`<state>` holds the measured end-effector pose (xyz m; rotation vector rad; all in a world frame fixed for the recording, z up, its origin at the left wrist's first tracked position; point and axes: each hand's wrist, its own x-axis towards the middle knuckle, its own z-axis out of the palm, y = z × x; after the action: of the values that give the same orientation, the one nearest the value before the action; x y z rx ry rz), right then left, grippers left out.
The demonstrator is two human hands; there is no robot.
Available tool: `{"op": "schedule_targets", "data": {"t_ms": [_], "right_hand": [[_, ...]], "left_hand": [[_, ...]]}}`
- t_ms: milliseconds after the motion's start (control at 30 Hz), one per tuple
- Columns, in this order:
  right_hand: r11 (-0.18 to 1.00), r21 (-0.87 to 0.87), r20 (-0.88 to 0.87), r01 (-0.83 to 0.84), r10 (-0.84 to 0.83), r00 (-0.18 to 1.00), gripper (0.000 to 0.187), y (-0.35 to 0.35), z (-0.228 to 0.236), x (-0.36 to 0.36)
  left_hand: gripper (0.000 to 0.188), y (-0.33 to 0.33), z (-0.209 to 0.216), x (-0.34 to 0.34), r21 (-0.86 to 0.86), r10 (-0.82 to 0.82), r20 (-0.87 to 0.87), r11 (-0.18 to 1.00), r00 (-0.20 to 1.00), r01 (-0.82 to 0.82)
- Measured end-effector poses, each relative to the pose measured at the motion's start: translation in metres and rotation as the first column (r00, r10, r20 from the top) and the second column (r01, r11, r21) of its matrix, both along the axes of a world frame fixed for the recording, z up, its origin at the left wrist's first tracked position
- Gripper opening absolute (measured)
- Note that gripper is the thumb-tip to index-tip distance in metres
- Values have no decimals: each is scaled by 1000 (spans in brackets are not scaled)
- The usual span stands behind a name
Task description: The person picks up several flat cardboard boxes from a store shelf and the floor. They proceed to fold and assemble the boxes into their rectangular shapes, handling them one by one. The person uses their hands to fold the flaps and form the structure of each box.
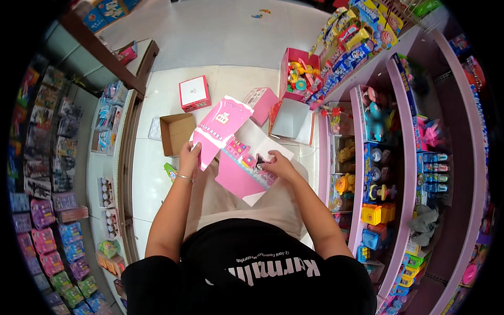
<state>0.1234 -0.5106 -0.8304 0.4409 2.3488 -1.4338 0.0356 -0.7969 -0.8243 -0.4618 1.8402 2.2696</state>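
Our right hand (281, 165) touches the contents (239, 149) of the open pink box (237, 180) between our hands, grip unclear; our left hand (189, 159) clasps its lid (220, 126). We're probably arranging these; next calls for a steady lid.

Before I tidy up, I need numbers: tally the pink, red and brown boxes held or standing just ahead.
Pink: 3 (held box, box beyond it, toy-filled box)
Red: 2 (white-topped box, pale-lined open box)
Brown: 1 (open cardboard box)
Total: 6
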Motion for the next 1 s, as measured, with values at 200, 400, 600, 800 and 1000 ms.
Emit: {"op": "schedule_targets", "data": {"t_ms": [200, 400, 600, 800, 1000], "right_hand": [[976, -43, 147, -213, 217, 965, 23, 8, -35, -32], [847, 97, 341, -523, 465, 817, 27, 20, -118, -112], [930, 344, 311, -129, 16, 950, 56, 85, -280, -181], [868, 496, 230, 28, -162, 959, 51, 139, -293, -275], [841, 379, -21, 387, -410, 912, 33, 149, -305, -282]], "left_hand": [[22, -8, -40, -10, -765, -275, -131, 639, 952, 79], [28, -29, -39, -10, -858, -379, 219, 363, 899, 363], [27, -19, -36, -3, -886, -320, 453, -56, 832, 461], [24, -22, -41, -14, -884, -276, 448, 0, 850, 467], [23, -20, -39, -19, -898, -309, 412, 23, 857, 440]]}}
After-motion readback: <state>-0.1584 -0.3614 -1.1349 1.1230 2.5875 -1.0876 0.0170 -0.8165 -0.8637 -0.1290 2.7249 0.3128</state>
